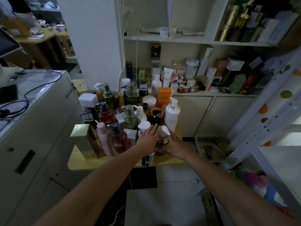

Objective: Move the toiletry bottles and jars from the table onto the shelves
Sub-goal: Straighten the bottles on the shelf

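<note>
Head view: amber bottle (162, 139) stands between left hand (148, 139) and right hand (177, 144).

Left forearm (97, 181), right forearm (228, 181) bare to frame edge. Left hand (149, 137), right hand (176, 145) bare.

Single head-worn view, wide-angle; straight edges bow toward the frame borders. It looks forward and steeply down from above onto a small table (78, 162) crowded with bottles, centre frame and close. The left forearm (101, 173) and right forearm (219, 175) enter from the near bottom corners and converge over the table's near edge. White shelves (179, 39) fill the far side, a perforated metal rack (260, 128) the right, and a grey cabinet (40, 128) the left. The floor (175, 185) lies nearest, directly below.
</note>
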The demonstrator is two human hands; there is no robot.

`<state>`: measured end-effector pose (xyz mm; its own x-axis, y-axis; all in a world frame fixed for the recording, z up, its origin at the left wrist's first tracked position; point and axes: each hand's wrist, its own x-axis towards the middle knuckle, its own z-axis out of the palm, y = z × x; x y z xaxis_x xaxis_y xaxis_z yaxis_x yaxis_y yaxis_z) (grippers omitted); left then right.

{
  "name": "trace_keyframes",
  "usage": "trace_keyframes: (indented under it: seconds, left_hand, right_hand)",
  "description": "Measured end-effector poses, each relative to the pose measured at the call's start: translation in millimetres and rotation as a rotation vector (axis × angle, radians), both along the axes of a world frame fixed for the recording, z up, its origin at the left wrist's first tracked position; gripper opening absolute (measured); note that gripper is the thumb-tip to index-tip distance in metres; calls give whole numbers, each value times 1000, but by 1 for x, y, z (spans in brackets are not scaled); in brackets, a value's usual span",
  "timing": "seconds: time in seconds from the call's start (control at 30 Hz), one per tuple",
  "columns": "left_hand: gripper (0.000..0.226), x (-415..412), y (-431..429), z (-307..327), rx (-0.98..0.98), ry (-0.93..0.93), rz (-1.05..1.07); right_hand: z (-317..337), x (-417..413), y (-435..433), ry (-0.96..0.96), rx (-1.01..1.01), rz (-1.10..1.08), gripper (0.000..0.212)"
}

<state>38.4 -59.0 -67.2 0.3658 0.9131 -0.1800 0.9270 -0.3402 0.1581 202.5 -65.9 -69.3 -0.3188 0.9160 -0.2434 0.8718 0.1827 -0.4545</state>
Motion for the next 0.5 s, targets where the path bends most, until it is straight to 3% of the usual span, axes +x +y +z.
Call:
trace_keyframes:
  seconds: [0.2,0.5]
  left_hand:
    - [90,18,21,7,46,-68,31]
    - [38,35,50,15,51,-150,47]
  right_hand:
    - [0,1,9,37,-4,16,108]
    - [-6,5,16,128,-147,-35,88]
